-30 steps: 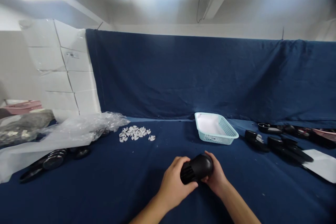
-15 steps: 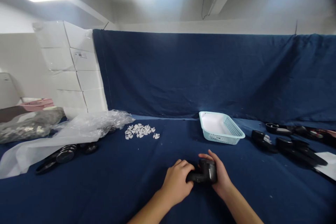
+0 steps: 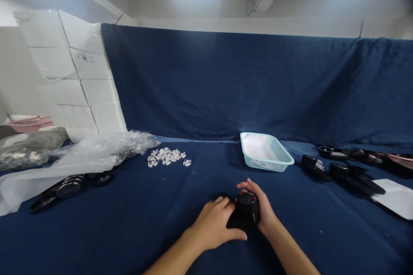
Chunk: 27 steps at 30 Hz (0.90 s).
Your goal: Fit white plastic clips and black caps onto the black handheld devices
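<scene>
Both hands hold a black plastic device (image 3: 245,212) low over the blue cloth near the table's front. My left hand (image 3: 214,225) wraps its lower left part, the fingers curled over it. My right hand (image 3: 261,206) cups its right side, thumb and fingers round the round black end that faces up. Much of the device is hidden by the two hands.
A pale blue basket (image 3: 280,157) stands behind the hands. Small white pieces (image 3: 166,157) lie in a heap at mid-left. Clear plastic sheeting (image 3: 80,157) and black round parts (image 3: 69,187) lie on the left. More black devices (image 3: 342,172) and white paper (image 3: 395,197) are on the right.
The device has been turned in my hands: its rounded body faced the camera a second ago, now its round end points up. Both hands have sunk lower towards the cloth.
</scene>
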Tool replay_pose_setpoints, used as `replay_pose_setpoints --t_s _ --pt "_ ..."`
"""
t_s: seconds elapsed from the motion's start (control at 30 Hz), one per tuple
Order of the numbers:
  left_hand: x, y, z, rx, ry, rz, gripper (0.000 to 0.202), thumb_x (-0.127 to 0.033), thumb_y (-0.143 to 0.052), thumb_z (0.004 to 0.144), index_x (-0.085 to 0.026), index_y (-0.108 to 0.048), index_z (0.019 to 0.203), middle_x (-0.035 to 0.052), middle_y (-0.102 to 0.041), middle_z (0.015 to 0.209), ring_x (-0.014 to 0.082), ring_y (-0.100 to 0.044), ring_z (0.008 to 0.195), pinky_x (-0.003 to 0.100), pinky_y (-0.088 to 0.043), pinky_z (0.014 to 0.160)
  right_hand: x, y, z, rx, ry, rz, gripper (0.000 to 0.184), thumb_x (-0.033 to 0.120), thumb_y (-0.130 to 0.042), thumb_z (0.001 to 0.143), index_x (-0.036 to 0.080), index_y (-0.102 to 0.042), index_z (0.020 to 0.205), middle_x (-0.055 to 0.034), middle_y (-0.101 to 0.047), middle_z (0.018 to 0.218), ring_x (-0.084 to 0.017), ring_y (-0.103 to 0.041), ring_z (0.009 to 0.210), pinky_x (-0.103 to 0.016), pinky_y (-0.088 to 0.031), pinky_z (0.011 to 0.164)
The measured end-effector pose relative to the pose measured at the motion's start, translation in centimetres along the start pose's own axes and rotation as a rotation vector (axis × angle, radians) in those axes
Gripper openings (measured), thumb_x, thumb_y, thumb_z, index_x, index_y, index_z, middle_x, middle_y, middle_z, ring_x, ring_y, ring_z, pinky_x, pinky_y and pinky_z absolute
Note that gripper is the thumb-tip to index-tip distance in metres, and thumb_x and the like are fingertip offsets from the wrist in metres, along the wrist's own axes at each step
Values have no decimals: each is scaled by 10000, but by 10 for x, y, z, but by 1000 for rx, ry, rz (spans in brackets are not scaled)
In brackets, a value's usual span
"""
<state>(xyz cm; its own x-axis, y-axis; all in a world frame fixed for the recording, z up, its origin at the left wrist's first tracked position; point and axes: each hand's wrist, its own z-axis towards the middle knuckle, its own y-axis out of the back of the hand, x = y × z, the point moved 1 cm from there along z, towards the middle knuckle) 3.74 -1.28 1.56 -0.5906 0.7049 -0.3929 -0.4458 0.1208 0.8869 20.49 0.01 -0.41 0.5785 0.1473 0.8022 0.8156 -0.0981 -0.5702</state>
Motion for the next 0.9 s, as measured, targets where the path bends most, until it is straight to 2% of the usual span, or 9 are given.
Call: replay_pose_setpoints --t_s 0.17,0.33,0.47,0.57,0.7,0.9 --pt "-4 1 0 -59 35 -23 606 -589 -718 633 -239 -589 1110 55 -588 1026 277 -551 954 427 -422 888 1 0 0 -7 4 46 368 519 -649 740 161 -688 822 0 -638 583 -152 -593 542 -246 -419 544" --pt "-7 2 -2 -107 146 -115 589 -511 -745 638 -250 -563 1134 50 -555 1099 274 -554 990 389 -446 869 1 0 3 -11 24 131 359 498 -656 739 155 -701 838 -56 -724 774 -187 -645 698 -270 -469 656" --pt "-7 1 -1 -193 234 -288 565 -464 -728 668 -259 -555 1166 50 -558 1106 255 -561 1001 364 -452 877 1 -7 1 -48 3 139 355 515 -642 750 196 -701 896 -16 -729 791 -196 -654 771 -282 -484 726" --pt "-9 2 -1 -251 235 -475 444 -398 -682 734 -241 -579 1136 43 -592 1088 227 -567 1006 342 -447 900 -2 -14 -3 -19 30 134 333 516 -643 758 214 -696 887 2 -729 826 -206 -654 840 -286 -484 768" --pt "-13 4 -1 -250 198 -607 393 -352 -591 819 -223 -565 1189 52 -609 1157 219 -553 1080 340 -422 959 -10 -19 -9 -3 -15 121 420 559 -624 765 176 -706 918 -32 -734 882 -230 -649 911 -301 -475 821" --pt "-14 5 -3 -163 144 -600 490 -280 -534 845 -242 -473 1329 51 -514 1343 231 -456 1241 382 -335 1073 -11 -20 -11 1 -62 174 466 580 -586 781 151 -713 911 -50 -737 828 -251 -662 887 -327 -491 798"
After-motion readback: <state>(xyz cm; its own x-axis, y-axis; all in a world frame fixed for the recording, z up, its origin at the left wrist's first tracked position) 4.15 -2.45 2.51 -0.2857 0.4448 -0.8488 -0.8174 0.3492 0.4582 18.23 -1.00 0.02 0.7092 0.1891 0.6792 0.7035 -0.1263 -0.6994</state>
